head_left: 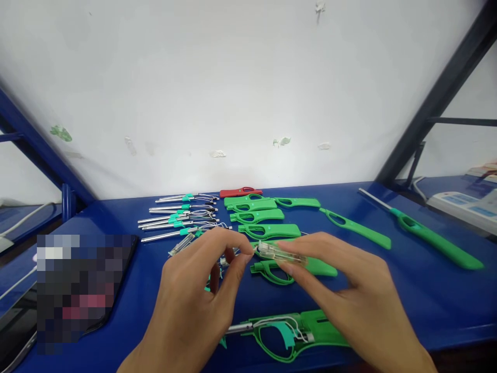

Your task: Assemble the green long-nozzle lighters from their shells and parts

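Note:
A clear lighter fuel tank (pixel 280 254) is pinched between the thumb and fingers of my right hand (pixel 349 280), lying nearly level above the table. My left hand (pixel 194 290) has thumb and index finger pressed together at the tank's left end; whatever small piece is between the tips is too small to name. Below both hands lies an open green lighter casing half (pixel 330 331), holding a metal tube (pixel 240 328), a teal trigger (pixel 285 334) and white wires. Another green casing half (pixel 272 274) sits just behind the fingers, partly hidden by my right hand.
Several metal lighter tubes (pixel 161 237) with teal triggers and wires lie at the back left, near another clear tank (pixel 181 244). Green casing halves (pixel 272 231) and a red one (pixel 240 192) lie behind. An assembled green lighter (pixel 438 241) rests right; a dark device (pixel 126 269) left.

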A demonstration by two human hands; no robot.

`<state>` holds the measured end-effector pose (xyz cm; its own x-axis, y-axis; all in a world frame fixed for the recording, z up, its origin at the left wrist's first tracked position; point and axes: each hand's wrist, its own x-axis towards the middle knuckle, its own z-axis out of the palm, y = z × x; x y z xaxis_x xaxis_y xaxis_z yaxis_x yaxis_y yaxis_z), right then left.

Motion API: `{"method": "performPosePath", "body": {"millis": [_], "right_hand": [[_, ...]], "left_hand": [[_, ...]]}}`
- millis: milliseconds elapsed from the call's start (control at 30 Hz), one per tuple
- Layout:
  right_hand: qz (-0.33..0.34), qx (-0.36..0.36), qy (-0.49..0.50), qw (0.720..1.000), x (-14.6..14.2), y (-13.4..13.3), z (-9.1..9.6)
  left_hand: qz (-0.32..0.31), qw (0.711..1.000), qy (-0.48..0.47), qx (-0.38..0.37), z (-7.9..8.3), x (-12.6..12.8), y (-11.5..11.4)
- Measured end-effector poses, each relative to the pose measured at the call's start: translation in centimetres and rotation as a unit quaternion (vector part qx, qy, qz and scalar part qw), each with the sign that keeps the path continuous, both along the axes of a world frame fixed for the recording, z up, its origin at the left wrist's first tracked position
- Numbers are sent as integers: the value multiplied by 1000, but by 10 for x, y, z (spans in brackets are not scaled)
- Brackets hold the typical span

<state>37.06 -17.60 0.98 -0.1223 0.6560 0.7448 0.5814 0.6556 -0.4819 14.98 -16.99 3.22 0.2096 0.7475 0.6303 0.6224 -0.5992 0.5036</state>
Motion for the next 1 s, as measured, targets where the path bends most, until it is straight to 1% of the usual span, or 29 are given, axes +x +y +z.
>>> {"method": "performPosePath", "body": {"millis": [200, 333, 533, 733, 867, 1000], "right_hand": [[14, -21, 42, 999, -1, -1, 1], [43, -64, 84, 993, -3, -2, 0], [44, -108, 122, 986, -7, -6, 2], [70, -180, 157, 968, -5, -7, 5], [92, -225, 168, 955, -5, -5, 5], [114, -247, 202, 941, -7, -8, 6]], "left_hand": [[-11, 1000, -10, 1, -2, 1, 1], [-10, 1000, -5, 5, -3, 1, 1], [-17, 999, 4, 52, -6, 8, 0], [-25, 996, 5, 90, -8, 11, -1], [-26, 996, -17, 79, -13, 12, -2], [-21, 996, -47, 74, -18, 14, -3]]}}
